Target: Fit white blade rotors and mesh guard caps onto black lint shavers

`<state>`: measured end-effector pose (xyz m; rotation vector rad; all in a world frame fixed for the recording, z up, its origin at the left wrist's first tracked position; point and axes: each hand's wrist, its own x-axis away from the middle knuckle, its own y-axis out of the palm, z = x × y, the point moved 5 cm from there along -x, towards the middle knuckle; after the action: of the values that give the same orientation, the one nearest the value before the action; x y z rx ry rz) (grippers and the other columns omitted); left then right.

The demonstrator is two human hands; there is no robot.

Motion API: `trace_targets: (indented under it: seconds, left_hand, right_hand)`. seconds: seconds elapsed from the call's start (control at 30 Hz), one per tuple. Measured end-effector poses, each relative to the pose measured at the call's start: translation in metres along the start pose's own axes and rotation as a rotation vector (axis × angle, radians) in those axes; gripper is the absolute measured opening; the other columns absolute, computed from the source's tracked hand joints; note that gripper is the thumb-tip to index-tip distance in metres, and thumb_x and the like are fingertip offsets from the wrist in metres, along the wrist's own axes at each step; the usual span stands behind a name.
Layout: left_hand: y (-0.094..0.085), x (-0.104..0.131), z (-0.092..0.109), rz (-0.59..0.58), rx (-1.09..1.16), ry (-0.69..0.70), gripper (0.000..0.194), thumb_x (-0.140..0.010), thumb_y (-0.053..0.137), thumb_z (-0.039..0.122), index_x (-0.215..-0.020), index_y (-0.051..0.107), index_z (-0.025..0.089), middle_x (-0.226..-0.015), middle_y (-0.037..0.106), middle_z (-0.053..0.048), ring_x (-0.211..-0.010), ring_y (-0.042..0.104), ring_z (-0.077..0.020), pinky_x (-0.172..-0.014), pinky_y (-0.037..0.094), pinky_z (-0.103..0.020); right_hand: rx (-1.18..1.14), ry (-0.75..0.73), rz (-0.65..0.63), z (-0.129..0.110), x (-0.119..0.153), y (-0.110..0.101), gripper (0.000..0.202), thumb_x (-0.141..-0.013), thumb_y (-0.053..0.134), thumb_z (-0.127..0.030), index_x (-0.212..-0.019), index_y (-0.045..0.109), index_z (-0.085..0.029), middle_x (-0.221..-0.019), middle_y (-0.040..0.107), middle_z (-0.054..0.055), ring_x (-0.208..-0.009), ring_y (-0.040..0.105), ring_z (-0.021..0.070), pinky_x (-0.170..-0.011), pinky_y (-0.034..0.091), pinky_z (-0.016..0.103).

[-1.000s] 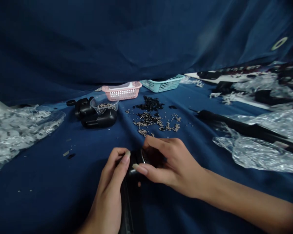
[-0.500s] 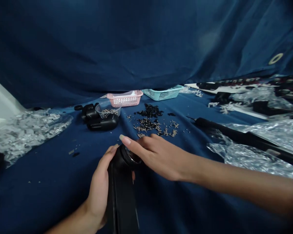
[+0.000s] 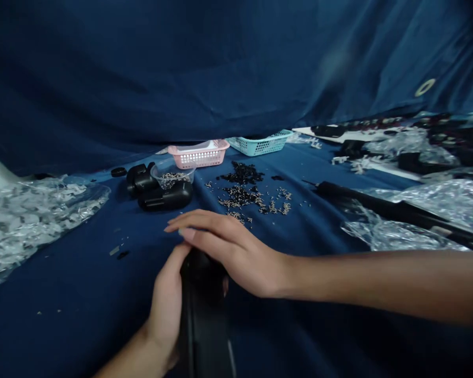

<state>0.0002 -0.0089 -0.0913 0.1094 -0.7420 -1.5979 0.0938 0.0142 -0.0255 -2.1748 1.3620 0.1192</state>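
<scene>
A long black housing [image 3: 207,325] with a rounded far end points away from me in the middle of the head view. My left hand [image 3: 167,299] is wrapped round its left side, and a fingertip shows on the far right side. Over the far end lies my right hand [image 3: 232,247], palm down with its fingers stretched out to the left. It covers the end of the housing, so the ring there is hidden. The right thumb is close to the left hand's fingertips.
Loose screws [image 3: 244,197] and small black parts [image 3: 242,172] lie beyond my hands. A clear bowl [image 3: 171,176] of screws stands beside black casings [image 3: 165,197]. Behind are a pink basket [image 3: 199,156] and a turquoise basket [image 3: 260,146]. Bagged parts lie left; a black tool [image 3: 374,207] on plastic lies right.
My right hand has turned and its fingers now stretch left over the housing's end, covering the silver-edged ring that was visible. My left hand keeps its hold. The view has shifted slightly.
</scene>
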Motion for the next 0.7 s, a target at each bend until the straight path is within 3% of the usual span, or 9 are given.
trace_targets:
  seconds: [0.07,0.1,0.17,0.3,0.4,0.53,0.7]
  left_hand:
    - [0.0,0.003,0.0,0.143,0.036,0.053,0.017,-0.077,0.071,0.033,-0.085,0.07,0.019,-0.073,0.069,0.001,-0.066,0.063,-0.0158,-0.063,0.054,-0.027]
    - [-0.001,0.006,0.0,0.21,0.048,0.085,0.017,-0.076,0.071,0.031,-0.089,0.07,0.02,-0.079,0.071,0.002,-0.072,0.065,-0.0155,-0.068,0.055,-0.026]
    - [-0.002,0.01,0.0,0.263,0.038,0.089,0.018,-0.078,0.071,0.031,-0.092,0.07,0.021,-0.083,0.072,0.002,-0.076,0.067,-0.016,-0.072,0.056,-0.026]
    - [0.0,0.008,-0.003,0.119,-0.008,-0.064,0.026,-0.083,0.065,0.041,-0.087,0.074,0.017,-0.07,0.072,-0.004,-0.06,0.065,-0.0177,-0.058,0.056,-0.028]
    - [0.005,0.004,-0.001,-0.013,0.02,-0.1,0.036,-0.087,0.058,0.044,-0.078,0.075,0.014,-0.064,0.071,-0.008,-0.057,0.065,-0.0182,-0.057,0.056,-0.028]
    - [0.008,0.003,-0.001,-0.022,0.054,-0.138,0.03,-0.087,0.059,0.041,-0.078,0.075,0.017,-0.062,0.069,-0.006,-0.053,0.063,-0.0167,-0.056,0.056,-0.029]
    - [0.008,0.005,-0.005,-0.068,-0.115,-0.156,0.038,-0.08,0.065,0.057,-0.078,0.074,0.021,-0.059,0.067,-0.006,-0.052,0.062,-0.0221,-0.05,0.055,-0.035]
  right_hand:
    - [-0.221,0.373,0.155,0.021,0.008,0.005,0.034,-0.104,0.043,-0.032,-0.12,0.07,-0.018,-0.126,0.07,0.009,-0.107,0.071,0.0226,-0.089,0.06,0.036]
    - [-0.297,0.482,0.18,0.027,0.012,0.007,0.035,-0.103,0.044,-0.038,-0.121,0.069,-0.021,-0.124,0.071,0.008,-0.105,0.072,0.0238,-0.083,0.062,0.037]
    - [-0.39,0.54,0.191,0.03,0.017,0.007,0.044,-0.102,0.044,-0.052,-0.126,0.067,-0.023,-0.123,0.071,0.009,-0.111,0.069,0.0271,-0.083,0.062,0.041]
    - [-0.458,0.425,0.079,0.02,0.022,-0.01,0.062,-0.1,0.036,-0.066,-0.141,0.056,-0.023,-0.142,0.06,0.011,-0.139,0.049,0.0291,-0.108,0.049,0.052]
    - [-0.422,0.332,-0.001,0.014,0.031,-0.026,0.055,-0.099,0.053,-0.055,-0.148,0.048,-0.03,-0.157,0.045,0.003,-0.15,0.034,0.0231,-0.122,0.032,0.048]
    - [-0.368,0.178,-0.101,0.018,0.044,-0.037,0.064,-0.084,0.077,-0.024,-0.143,0.053,-0.031,-0.15,0.052,0.004,-0.139,0.048,0.0219,-0.118,0.038,0.043]
    - [-0.316,0.011,-0.068,0.024,0.051,-0.042,0.064,-0.075,0.084,-0.015,-0.135,0.063,-0.024,-0.137,0.06,0.006,-0.128,0.059,0.0202,-0.112,0.044,0.036]
